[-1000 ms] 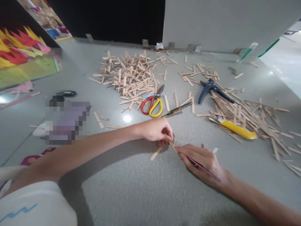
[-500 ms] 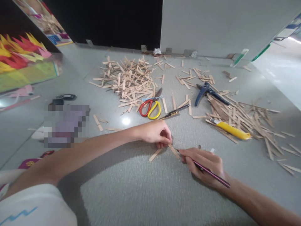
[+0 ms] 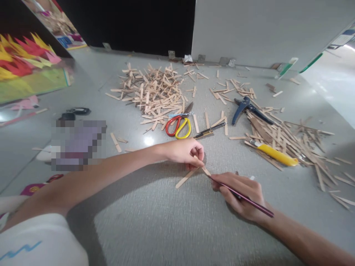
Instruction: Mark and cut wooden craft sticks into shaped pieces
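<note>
Between thumb and fingers, my left hand (image 3: 188, 153) pinches the upper end of a short wooden stick (image 3: 206, 170). A second wooden stick (image 3: 185, 178) slants down to the left beneath those fingertips; whether the two are joined I cannot tell. My right hand (image 3: 241, 194) is closed round a slim dark-pink pen (image 3: 256, 207), with its tip at the first stick's lower part and the fingers covering that stick's end. Just beyond my left hand lie scissors (image 3: 179, 127) with one red and one yellow handle, and a black pen (image 3: 209, 131).
A heap of wooden sticks (image 3: 155, 92) lies at the back, another pile (image 3: 280, 133) to the right. On the right are a blue-handled cutting tool (image 3: 244, 107) and a yellow utility knife (image 3: 277, 154). Keys (image 3: 79, 111) and a blurred-out object (image 3: 83, 140) lie left. A panel (image 3: 235, 33) stands behind.
My right hand and the pen have shifted slightly, and the fingers now cover more of the stick's lower end. My left hand still pinches the stick. The view has moved a little.
</note>
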A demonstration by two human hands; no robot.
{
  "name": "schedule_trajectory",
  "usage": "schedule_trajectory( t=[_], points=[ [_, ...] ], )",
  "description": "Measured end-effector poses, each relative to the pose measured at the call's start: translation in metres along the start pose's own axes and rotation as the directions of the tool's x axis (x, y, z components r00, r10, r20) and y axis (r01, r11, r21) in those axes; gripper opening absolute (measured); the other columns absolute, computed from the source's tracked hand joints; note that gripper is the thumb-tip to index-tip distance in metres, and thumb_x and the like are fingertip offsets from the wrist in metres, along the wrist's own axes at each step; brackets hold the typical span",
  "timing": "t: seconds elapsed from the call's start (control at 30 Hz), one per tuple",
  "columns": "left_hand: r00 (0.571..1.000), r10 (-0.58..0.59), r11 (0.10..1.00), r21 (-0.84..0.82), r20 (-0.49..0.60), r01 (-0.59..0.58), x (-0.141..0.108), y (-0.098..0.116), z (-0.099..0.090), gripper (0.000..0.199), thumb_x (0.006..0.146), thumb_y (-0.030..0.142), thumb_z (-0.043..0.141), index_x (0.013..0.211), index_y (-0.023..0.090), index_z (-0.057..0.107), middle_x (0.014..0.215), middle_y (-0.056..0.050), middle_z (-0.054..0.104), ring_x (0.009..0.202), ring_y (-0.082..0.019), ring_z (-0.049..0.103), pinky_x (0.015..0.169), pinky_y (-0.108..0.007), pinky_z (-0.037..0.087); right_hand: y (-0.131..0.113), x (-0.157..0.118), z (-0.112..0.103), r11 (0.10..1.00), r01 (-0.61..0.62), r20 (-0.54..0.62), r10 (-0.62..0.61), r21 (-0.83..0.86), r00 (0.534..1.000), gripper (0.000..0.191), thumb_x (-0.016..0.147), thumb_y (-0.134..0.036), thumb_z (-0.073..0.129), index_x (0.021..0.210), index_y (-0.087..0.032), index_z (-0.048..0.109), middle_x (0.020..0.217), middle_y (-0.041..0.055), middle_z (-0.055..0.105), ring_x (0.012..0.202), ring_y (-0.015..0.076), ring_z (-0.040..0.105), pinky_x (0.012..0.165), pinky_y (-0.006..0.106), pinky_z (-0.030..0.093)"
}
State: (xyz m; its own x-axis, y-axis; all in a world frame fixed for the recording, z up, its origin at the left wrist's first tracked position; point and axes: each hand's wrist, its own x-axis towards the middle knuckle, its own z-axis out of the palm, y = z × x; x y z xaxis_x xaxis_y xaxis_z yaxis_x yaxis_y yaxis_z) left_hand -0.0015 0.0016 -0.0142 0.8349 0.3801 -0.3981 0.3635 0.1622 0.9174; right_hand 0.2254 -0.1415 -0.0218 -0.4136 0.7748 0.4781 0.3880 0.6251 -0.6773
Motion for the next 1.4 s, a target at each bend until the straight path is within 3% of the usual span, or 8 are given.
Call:
schedule_trajectory(
  t=[0.2,0.4,0.57,0.73,0.87,0.97,1.13,1.4],
  points=[
    [0.997,0.061,0.977,0.202,0.043,-0.068,-0.002,0.009,-0.009,0.014,0.082,0.030,0.086,0.080,0.018,0.079,0.069,0.002,0.069,0.062,-0.011,0.055,0.063,-0.025,0.038,-0.003,0.001,-0.003,0.917,-0.283,-0.138,0.330,0.279,0.934,0.022,0.110,-0.027,0.059,0.113,-0.023,0.079,0.085,0.0030,0.084,0.062,0.0143,0.079,0.056,0.021,0.067],
    [0.997,0.072,0.997,0.014,0.019,-0.072,0.002,-0.001,-0.006,0.027,0.067,0.028,0.097,0.080,0.018,0.075,0.073,0.001,0.075,0.067,-0.014,0.065,0.068,-0.026,0.044,0.002,0.007,0.000,0.779,-0.376,-0.116,0.491,0.502,0.863,0.030,0.108,-0.043,0.063,0.102,-0.021,0.081,0.076,0.0048,0.082,0.055,0.0159,0.077,0.047,0.022,0.065],
    [0.997,0.082,0.996,-0.021,-0.007,-0.082,0.002,0.004,-0.007,0.020,0.075,0.031,0.092,0.080,0.018,0.077,0.073,0.000,0.075,0.067,-0.012,0.065,0.062,-0.024,0.042,0.003,0.002,0.000,0.770,-0.370,-0.136,0.502,0.520,0.854,0.030,0.108,-0.044,0.063,0.103,-0.020,0.082,0.075,0.0055,0.081,0.055,0.0170,0.076,0.045,0.025,0.064],
    [0.997,0.079,0.968,-0.240,-0.010,-0.079,-0.002,0.013,0.000,0.025,0.093,0.024,0.075,0.081,0.020,0.054,0.089,-0.006,0.080,0.081,-0.016,0.075,0.069,-0.027,0.052,0.004,-0.003,0.000,0.808,-0.342,-0.253,0.501,0.480,0.828,0.032,0.107,-0.046,0.063,0.103,-0.020,0.081,0.076,0.0058,0.082,0.055,0.0191,0.076,0.042,0.027,0.063],
    [0.999,-0.004,0.976,-0.218,-0.037,-0.004,-0.007,0.011,0.011,0.010,0.105,0.019,0.060,0.106,0.022,0.050,0.073,0.003,0.072,0.063,-0.015,0.073,0.068,-0.028,0.055,0.003,-0.003,0.000,0.838,-0.338,-0.264,0.474,0.429,0.840,0.032,0.107,-0.046,0.063,0.103,-0.019,0.081,0.077,0.0066,0.082,0.057,0.0192,0.077,0.043,0.027,0.064],
    [0.997,-0.042,0.987,-0.160,-0.072,0.030,-0.009,0.009,0.016,0.020,0.105,0.020,0.059,0.122,0.023,0.049,0.072,0.008,0.064,0.056,-0.013,0.069,0.062,-0.027,0.054,0.001,0.000,0.000,0.865,-0.329,-0.251,0.438,0.379,0.863,0.031,0.108,-0.044,0.062,0.104,-0.019,0.081,0.078,0.0065,0.082,0.058,0.0180,0.077,0.045,0.026,0.064],
    [1.000,0.012,0.987,-0.160,0.008,-0.010,-0.006,0.005,0.020,0.021,0.095,0.012,0.070,0.112,0.019,0.059,0.090,0.002,0.068,0.069,-0.012,0.072,0.069,-0.026,0.057,0.000,0.002,-0.001,0.909,-0.307,-0.244,0.378,0.282,0.893,0.026,0.108,-0.040,0.063,0.105,-0.020,0.080,0.078,0.0047,0.082,0.057,0.0152,0.077,0.049,0.022,0.065],
    [0.992,-0.101,0.965,-0.236,0.073,0.116,-0.003,-0.003,0.029,0.014,0.109,0.026,0.056,0.102,0.023,0.045,0.068,0.004,0.069,0.059,-0.016,0.072,0.069,-0.032,0.059,0.001,0.003,-0.002,0.928,-0.316,-0.234,0.358,0.199,0.904,0.025,0.109,-0.037,0.062,0.106,-0.020,0.079,0.078,0.0046,0.082,0.057,0.0148,0.077,0.050,0.021,0.066]
  ],
)
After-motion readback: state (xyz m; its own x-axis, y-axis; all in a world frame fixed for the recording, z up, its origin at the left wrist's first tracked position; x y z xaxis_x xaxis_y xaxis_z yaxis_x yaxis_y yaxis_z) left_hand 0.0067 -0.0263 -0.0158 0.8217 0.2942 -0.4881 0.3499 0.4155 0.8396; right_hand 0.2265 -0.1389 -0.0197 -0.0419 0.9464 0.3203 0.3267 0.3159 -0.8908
